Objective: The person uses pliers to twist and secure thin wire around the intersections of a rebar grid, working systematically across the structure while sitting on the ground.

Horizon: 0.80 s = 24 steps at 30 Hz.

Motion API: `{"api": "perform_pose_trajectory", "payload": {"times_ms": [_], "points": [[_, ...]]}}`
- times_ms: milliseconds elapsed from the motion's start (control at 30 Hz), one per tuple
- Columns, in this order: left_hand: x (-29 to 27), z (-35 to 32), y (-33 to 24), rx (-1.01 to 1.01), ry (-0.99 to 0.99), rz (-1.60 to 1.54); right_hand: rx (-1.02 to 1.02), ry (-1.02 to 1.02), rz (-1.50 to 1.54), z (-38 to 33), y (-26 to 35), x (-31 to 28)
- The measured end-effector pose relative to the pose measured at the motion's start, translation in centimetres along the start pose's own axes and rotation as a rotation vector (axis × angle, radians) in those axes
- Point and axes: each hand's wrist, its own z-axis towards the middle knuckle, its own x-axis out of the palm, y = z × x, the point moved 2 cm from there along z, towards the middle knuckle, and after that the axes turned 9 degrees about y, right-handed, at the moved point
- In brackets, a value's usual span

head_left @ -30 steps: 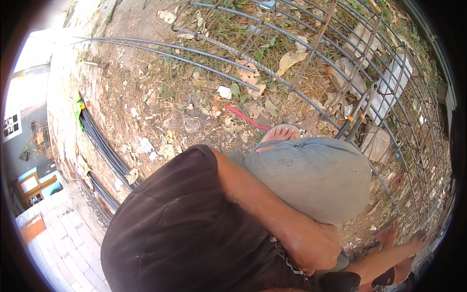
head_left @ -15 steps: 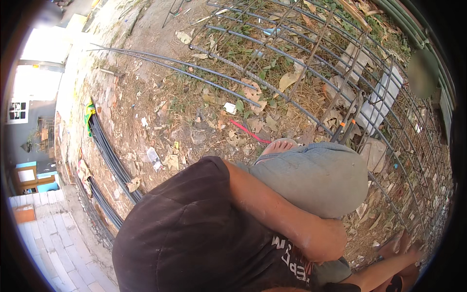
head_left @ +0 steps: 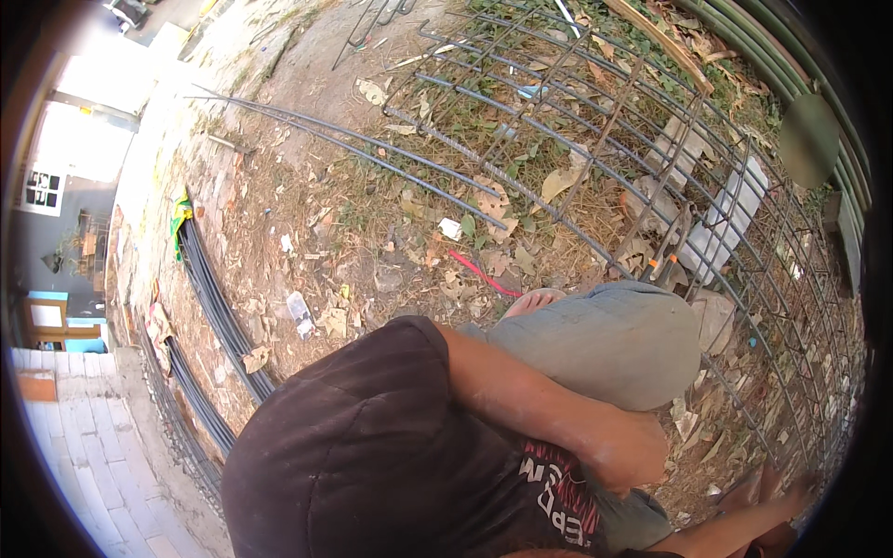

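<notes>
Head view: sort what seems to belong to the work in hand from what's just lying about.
Likely part of the work, though nothing held can be made out:
steel-bar mesh, beside the person
orange-banded tool, at the mesh
loose rods and rod bundle, perhaps stock

Apparently just lying about:
red strip
white scrap
dry leaves

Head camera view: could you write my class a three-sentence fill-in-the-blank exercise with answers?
1. In the picture, the left hand sits lower and farther ____ than the red strip.
2. The tool handles by the rebar cage carry bands coloured ____.
3. The wrapping at the end of the dark rod bundle is yellow and ____.

Missing words: right; orange; green.
</notes>
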Motion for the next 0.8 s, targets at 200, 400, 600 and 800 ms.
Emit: {"api": "perform_pose_trajectory", "payload": {"times_ms": [200,400,600,800], "points": [[-1.9,-1.1,0.2,0.001,0.197,-0.062,0.244,0.131,0.956,-1.0,-0.7,-0.9],[-3.8,-0.4,0.8,-0.065,0.136,-0.102,0.276,0.157,1.333,-8.3,6.6,5.9],[-4.3,1.5,-1.9,-0.035,0.193,-0.021,0.257,-0.084,1.415,-14.0,11.6,1.4],[-3.8,0.8,-2.1,-0.114,0.241,0.011,0.26,-0.102,1.369,-16.4,11.0,0.9]]}}
